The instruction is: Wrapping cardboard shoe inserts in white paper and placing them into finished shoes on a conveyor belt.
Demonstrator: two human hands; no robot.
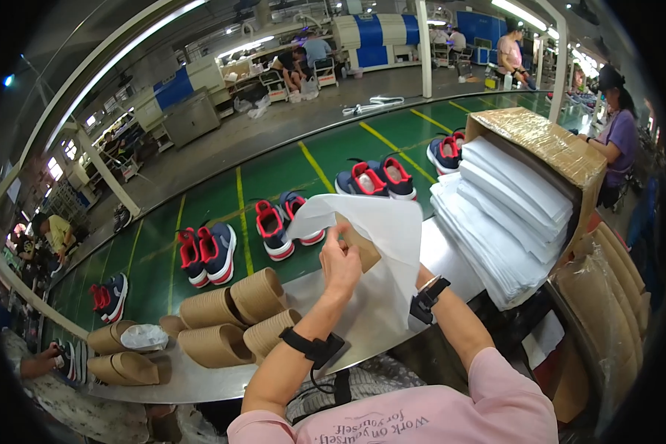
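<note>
Both hands, left hand [340,263] and hidden right hand [414,275], pinch a white tissue sheet [381,244] wrapping a brown cardboard insert [362,248], draped downward over the counter [451,259] edge.

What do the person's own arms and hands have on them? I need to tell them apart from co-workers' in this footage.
Both forearms are bare below short pink sleeves. Each wrist wears a black strap with a small device: left wrist band, with a thin black cable hanging, and right wrist band. The left hand wears no glove.

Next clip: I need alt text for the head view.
Both hands, left hand in front, hold a white tissue paper sheet around a cardboard insert at a steel table. Cardboard insert rolls lie left, a box of tissue sheets right, navy-and-red sneakers on a green conveyor beyond.
</note>
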